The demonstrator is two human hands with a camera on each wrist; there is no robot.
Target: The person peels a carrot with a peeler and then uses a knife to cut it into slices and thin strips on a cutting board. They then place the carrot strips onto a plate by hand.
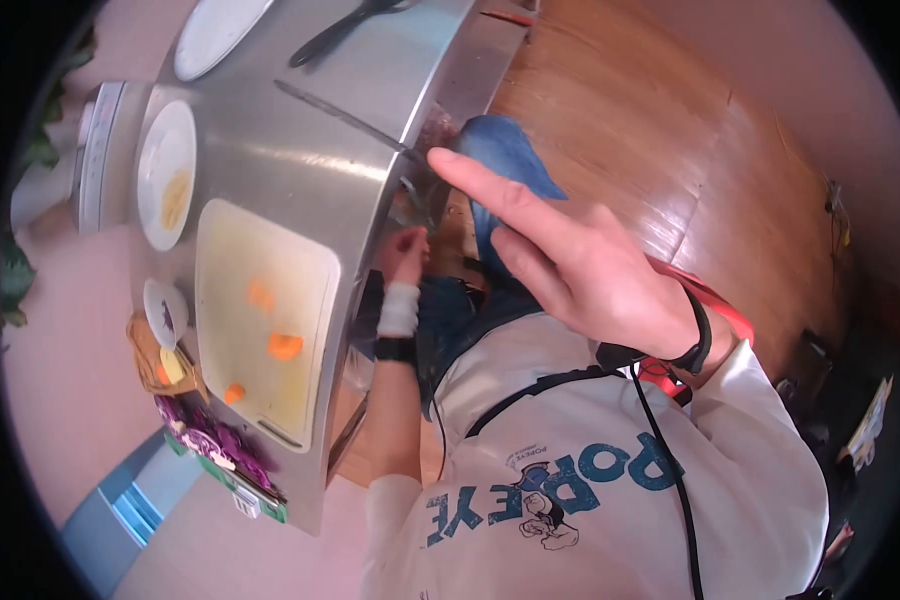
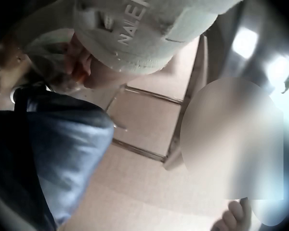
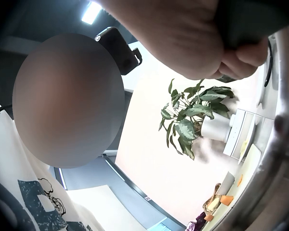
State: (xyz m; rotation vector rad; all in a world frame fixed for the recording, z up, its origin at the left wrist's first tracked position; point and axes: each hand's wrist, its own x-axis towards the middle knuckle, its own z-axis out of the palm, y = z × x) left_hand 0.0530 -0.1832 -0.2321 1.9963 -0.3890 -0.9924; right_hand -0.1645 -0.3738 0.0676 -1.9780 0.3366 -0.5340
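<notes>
My right hand [image 1: 590, 260] grips a knife [image 1: 340, 113], index finger straight toward the blade, which points over the steel table. In the right wrist view, the fingers of that hand [image 3: 241, 62] curl under the palm. My left hand [image 1: 405, 255], with a white band at its wrist, hangs low beside the table edge. It is next to a clear plastic bag [image 2: 48, 48], and orange shows by its fingers in the left wrist view; I cannot tell whether they hold it. Orange carrot pieces [image 1: 286, 346] lie on a white cutting board [image 1: 225, 240].
A plate with pale yellow strips [image 1: 175, 200], a small bowl [image 1: 163, 300], and cut purple cabbage [image 1: 215, 440] surround the board. Another plate [image 1: 215, 40] and a black-handled utensil [image 1: 335, 38] lie farther along. Behind stand a potted plant [image 3: 190, 113] and a white scale [image 1: 98, 150].
</notes>
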